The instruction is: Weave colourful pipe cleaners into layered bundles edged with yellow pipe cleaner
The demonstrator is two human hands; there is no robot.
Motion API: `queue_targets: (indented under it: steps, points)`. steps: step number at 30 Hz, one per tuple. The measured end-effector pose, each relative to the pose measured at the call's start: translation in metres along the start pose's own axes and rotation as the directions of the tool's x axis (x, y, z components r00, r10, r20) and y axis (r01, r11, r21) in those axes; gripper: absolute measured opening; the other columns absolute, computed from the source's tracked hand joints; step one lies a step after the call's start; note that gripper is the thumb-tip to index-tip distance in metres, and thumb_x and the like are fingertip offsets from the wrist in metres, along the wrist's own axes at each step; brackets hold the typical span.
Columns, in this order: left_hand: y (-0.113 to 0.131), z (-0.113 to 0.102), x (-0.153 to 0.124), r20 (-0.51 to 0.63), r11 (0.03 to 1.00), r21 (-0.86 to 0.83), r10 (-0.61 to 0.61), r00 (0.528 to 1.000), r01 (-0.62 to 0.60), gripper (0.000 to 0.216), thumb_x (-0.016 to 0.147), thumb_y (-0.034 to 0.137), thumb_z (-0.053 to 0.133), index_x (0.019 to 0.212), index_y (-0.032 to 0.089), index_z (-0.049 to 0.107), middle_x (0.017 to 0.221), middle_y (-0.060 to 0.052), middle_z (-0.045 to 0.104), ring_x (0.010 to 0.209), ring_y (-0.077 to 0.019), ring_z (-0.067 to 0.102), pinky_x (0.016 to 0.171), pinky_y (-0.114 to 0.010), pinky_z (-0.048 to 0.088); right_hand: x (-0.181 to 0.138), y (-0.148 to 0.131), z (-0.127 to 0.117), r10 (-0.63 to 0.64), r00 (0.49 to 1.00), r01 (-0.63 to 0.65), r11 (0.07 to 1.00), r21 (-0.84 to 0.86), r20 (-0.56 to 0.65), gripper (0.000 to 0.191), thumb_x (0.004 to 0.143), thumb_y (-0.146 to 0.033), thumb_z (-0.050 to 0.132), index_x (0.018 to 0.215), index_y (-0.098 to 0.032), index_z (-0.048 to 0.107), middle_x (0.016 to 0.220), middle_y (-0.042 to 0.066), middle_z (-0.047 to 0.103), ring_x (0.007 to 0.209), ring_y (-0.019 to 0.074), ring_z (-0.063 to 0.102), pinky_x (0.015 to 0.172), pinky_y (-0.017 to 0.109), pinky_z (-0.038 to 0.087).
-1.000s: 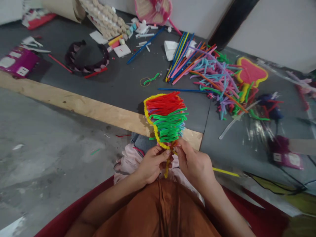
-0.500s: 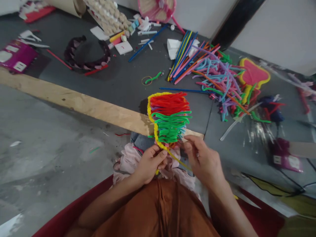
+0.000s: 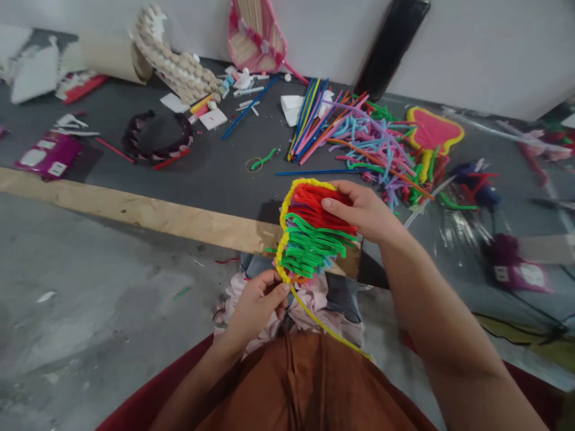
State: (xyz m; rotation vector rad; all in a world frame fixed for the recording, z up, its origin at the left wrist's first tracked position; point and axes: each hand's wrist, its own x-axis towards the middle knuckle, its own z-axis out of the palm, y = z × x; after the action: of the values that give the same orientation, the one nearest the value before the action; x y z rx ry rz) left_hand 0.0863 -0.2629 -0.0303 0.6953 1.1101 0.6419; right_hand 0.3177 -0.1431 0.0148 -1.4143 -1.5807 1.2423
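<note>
Between my hands is a pipe-cleaner piece (image 3: 314, 239), with red strands at its far end, green ones in the middle and a braided yellow edge along the left. My right hand (image 3: 363, 209) grips its red end, thumb on top and fingers behind. At the near corner my left hand (image 3: 265, 293) pinches the lower end of the yellow edge. From that pinch a loose yellow pipe cleaner (image 3: 327, 328) trails down to the right over my brown clothing. The fingertips of my right hand are partly hidden behind the piece.
Loose pipe cleaners (image 3: 372, 140) are heaped on the dark table (image 3: 215, 179), beside a pink-and-yellow fan shape (image 3: 433, 129). A dark braided headband (image 3: 157, 140) and a purple packet (image 3: 49, 155) lie left. A black phone-like slab (image 3: 393, 48) leans at the back.
My right hand has moved up from the piece's lower right to its red end and taken hold. The piece has tilted slightly. My left hand keeps its pinch, and the loose yellow strand hangs lower.
</note>
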Motion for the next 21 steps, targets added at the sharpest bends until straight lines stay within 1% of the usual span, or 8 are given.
queue_targets:
  steps: [1, 3, 6, 8, 10, 13, 16, 21]
  points:
    - [-0.002, 0.003, 0.0, -0.019, 0.999, -0.043, 0.01, 1.0, -0.011, 0.029, 0.073, 0.043, 0.071, 0.075, 0.016, 0.059, 0.052, 0.005, 0.054, 0.039, -0.007, 0.045, 0.039, -0.019, 0.038, -0.001, 0.001, 0.004, 0.019, 1.0, -0.019, 0.999, 0.031, -0.024, 0.043, 0.077, -0.049, 0.067, 0.105, -0.017, 0.063, 0.087, 0.003, 0.069, 0.072, 0.0172, 0.064, 0.064, 0.03, 0.052]
    - [-0.005, 0.01, 0.001, -0.061, 0.99, -0.139, 0.014, 0.998, -0.022, 0.032, 0.07, 0.042, 0.074, 0.073, 0.016, 0.057, 0.052, 0.004, 0.056, 0.04, -0.0078, 0.048, 0.041, -0.02, 0.042, -0.002, 0.004, 0.012, 0.023, 0.99, -0.017, 0.999, 0.044, -0.138, 0.038, 0.076, -0.046, 0.067, 0.1, -0.016, 0.062, 0.08, 0.002, 0.067, 0.066, 0.015, 0.06, 0.059, 0.028, 0.049]
    - [-0.005, 0.022, 0.001, -0.128, 0.963, -0.267, 0.005, 0.992, -0.039, 0.034, 0.066, 0.039, 0.079, 0.074, 0.016, 0.056, 0.052, 0.004, 0.057, 0.044, -0.0088, 0.051, 0.042, -0.02, 0.046, -0.003, 0.009, 0.021, -0.014, 0.961, 0.007, 1.0, -0.026, -0.277, 0.03, 0.077, -0.041, 0.065, 0.092, -0.016, 0.061, 0.078, 0.001, 0.064, 0.065, 0.0138, 0.056, 0.059, 0.027, 0.046]
    - [-0.004, 0.027, 0.002, -0.154, 0.95, -0.304, 0.017, 0.988, -0.064, 0.034, 0.065, 0.038, 0.08, 0.075, 0.016, 0.056, 0.053, 0.004, 0.058, 0.046, -0.009, 0.053, 0.043, -0.02, 0.047, -0.001, 0.01, 0.023, -0.026, 0.945, 0.015, 0.999, -0.034, -0.327, 0.026, 0.078, -0.039, 0.063, 0.091, -0.016, 0.06, 0.076, 0.001, 0.062, 0.065, 0.0136, 0.054, 0.058, 0.026, 0.045]
    - [-0.002, 0.028, 0.003, -0.151, 0.951, -0.301, 0.028, 0.988, -0.073, 0.035, 0.065, 0.039, 0.08, 0.077, 0.016, 0.057, 0.054, 0.004, 0.058, 0.047, -0.0091, 0.054, 0.045, -0.02, 0.048, 0.001, 0.009, 0.021, -0.029, 0.944, 0.029, 1.0, -0.006, -0.33, 0.025, 0.078, -0.038, 0.063, 0.091, -0.017, 0.06, 0.077, 0.001, 0.063, 0.066, 0.014, 0.055, 0.058, 0.026, 0.045]
    - [0.001, 0.025, 0.003, -0.12, 0.962, -0.268, 0.022, 0.993, -0.054, 0.04, 0.065, 0.046, 0.079, 0.077, 0.015, 0.058, 0.055, 0.002, 0.059, 0.049, -0.0094, 0.055, 0.048, -0.021, 0.051, 0.004, 0.007, 0.015, -0.036, 0.965, 0.052, 0.997, 0.054, -0.261, 0.029, 0.077, -0.041, 0.066, 0.092, -0.018, 0.061, 0.082, 0.002, 0.065, 0.069, 0.0151, 0.057, 0.058, 0.026, 0.046]
    - [0.003, 0.022, 0.002, -0.142, 0.966, -0.253, 0.013, 0.99, -0.049, 0.043, 0.063, 0.05, 0.079, 0.073, 0.015, 0.057, 0.054, 0.003, 0.058, 0.047, -0.009, 0.054, 0.046, -0.021, 0.05, 0.006, 0.006, 0.013, -0.021, 0.977, 0.046, 0.992, 0.117, -0.213, 0.033, 0.076, -0.047, 0.067, 0.092, -0.019, 0.061, 0.081, 0.002, 0.065, 0.066, 0.0145, 0.057, 0.056, 0.026, 0.046]
    - [-0.003, 0.029, 0.003, -0.214, 0.954, -0.268, 0.075, 0.974, -0.133, 0.039, 0.065, 0.047, 0.078, 0.072, 0.017, 0.055, 0.053, 0.005, 0.054, 0.046, -0.0081, 0.051, 0.045, -0.02, 0.048, 0.006, 0.013, 0.024, 0.013, 0.963, 0.032, 0.986, 0.161, -0.269, 0.036, 0.075, -0.052, 0.066, 0.086, -0.019, 0.058, 0.07, -0.001, 0.058, 0.059, 0.0126, 0.051, 0.051, 0.024, 0.042]
